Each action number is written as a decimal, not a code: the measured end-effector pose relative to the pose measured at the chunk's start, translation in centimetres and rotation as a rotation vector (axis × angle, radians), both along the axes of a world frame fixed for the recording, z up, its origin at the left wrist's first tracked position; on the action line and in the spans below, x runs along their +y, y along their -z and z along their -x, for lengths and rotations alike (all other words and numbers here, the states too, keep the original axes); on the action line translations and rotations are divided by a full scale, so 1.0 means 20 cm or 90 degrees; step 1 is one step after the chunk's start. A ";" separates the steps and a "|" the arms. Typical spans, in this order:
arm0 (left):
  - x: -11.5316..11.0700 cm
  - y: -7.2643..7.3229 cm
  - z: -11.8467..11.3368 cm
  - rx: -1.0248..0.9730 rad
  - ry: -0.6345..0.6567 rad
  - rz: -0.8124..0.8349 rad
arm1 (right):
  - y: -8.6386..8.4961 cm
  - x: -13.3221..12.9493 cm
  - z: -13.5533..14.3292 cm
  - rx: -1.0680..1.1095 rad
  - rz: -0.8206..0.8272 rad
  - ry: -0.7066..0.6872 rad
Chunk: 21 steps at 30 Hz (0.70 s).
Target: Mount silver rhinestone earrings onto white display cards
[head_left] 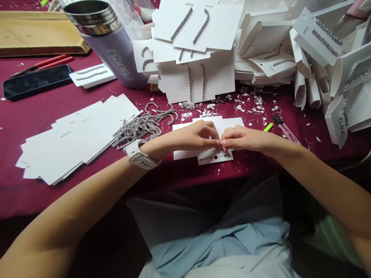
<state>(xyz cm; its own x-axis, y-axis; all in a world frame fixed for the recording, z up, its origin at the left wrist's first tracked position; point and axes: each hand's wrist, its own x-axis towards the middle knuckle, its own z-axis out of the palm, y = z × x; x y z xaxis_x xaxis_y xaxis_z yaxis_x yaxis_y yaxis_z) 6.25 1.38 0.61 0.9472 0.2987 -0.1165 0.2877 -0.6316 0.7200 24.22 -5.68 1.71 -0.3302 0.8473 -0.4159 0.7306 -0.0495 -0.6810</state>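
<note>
My left hand (205, 136), with a white watch (141, 155) on the wrist, meets my right hand (234, 138) over a flat white card (185, 154). Thumbs and fingers of both hands are pinched together, fingertips touching. Whatever sits between them is too small and covered to make out. Printed marks show along the card's near edge. Left of my hands lies a tangled heap of silvery rhinestone chain earrings (142, 125). Beyond it, a stack of blank white cards (72, 139) printed MNG rests on the maroon cloth.
Cards with earrings mounted (197, 77) are piled at the back, folded white boxes (336, 85) at the right. Small pink-handled snippers (285, 129) lie right of my hands. A lilac tumbler (113, 50), a dark phone (37, 81) and red-handled pliers (52, 61) stand or lie at the left.
</note>
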 end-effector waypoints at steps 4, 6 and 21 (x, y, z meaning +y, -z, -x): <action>0.01 0.01 0.00 -0.009 0.001 -0.006 | 0.00 0.00 0.00 0.010 -0.017 -0.009; 0.01 0.01 0.00 -0.008 0.000 -0.005 | 0.00 0.00 0.00 0.012 -0.023 -0.004; 0.01 0.01 0.00 -0.002 0.000 0.034 | -0.03 -0.01 0.01 0.026 0.043 -0.016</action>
